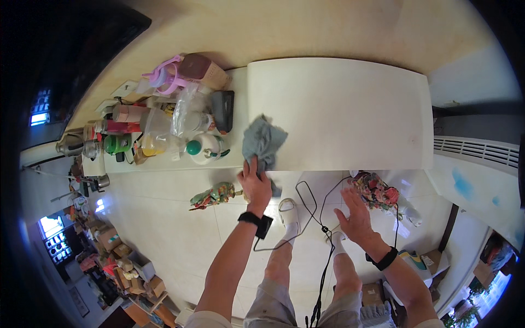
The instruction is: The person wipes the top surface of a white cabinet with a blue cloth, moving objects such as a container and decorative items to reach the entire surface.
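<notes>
My left hand [257, 188] grips a crumpled grey-blue cloth [264, 141] at the front edge of a white cabinet top [340, 115]. The cloth rests against the left end of the raised section, and part of it hangs below the edge. My right hand [357, 217] holds nothing, its fingers apart, in front of the cabinet. Near its fingertips, on the floor side, is a colourful flower-covered ornament [375, 189]. To the left of my left hand stands a green and red figurine [215, 194] on the floor. Both wrists wear black bands.
Clutter fills the cabinet's left part: a white bottle with a green cap [203, 148], a plastic jug [156, 127], a dark box [223, 110] and a lilac-handled item [168, 76]. Black cables [324, 229] hang before my legs. Cardboard boxes [108, 238] are piled at far left.
</notes>
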Demonstrator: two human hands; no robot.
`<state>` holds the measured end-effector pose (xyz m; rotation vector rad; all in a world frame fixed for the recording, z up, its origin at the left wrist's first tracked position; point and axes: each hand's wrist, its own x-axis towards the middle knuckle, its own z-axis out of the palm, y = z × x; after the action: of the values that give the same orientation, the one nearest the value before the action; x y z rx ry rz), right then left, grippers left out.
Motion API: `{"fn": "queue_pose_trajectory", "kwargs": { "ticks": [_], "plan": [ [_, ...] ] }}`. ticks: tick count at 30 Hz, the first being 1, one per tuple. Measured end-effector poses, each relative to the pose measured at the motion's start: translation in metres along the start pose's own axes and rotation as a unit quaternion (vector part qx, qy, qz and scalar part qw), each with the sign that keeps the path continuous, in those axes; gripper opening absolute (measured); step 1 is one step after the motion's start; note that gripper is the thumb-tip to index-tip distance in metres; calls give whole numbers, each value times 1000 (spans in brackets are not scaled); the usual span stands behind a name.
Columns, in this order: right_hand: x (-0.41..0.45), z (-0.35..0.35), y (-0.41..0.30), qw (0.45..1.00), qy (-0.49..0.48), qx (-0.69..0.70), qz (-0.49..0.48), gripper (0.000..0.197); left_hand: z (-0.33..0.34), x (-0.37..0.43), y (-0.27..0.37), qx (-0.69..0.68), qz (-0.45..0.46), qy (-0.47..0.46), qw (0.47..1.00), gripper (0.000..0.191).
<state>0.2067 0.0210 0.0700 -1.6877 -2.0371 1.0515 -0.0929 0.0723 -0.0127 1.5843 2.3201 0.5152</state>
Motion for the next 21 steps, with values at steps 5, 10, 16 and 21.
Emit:
{"fn": "queue_pose_trajectory", "kwargs": {
  "ticks": [5, 10, 16, 21],
  "plan": [
    [1, 11, -22, 999, -46, 8, 7, 57, -45, -69, -9, -122, -173, -152, 966, 39],
    [17, -3, -63, 984, -125, 118, 49, 75, -95, -115, 4, -353, -272, -218, 868, 34],
    [17, 7, -116, 898, -254, 350, 86, 120, -129, -119, 65, -588, -337, -314, 665, 48],
    [23, 7, -111, 848, -199, 454, 189, 55, -137, -119, 85, -625, -328, -347, 617, 68]
  ]
}}
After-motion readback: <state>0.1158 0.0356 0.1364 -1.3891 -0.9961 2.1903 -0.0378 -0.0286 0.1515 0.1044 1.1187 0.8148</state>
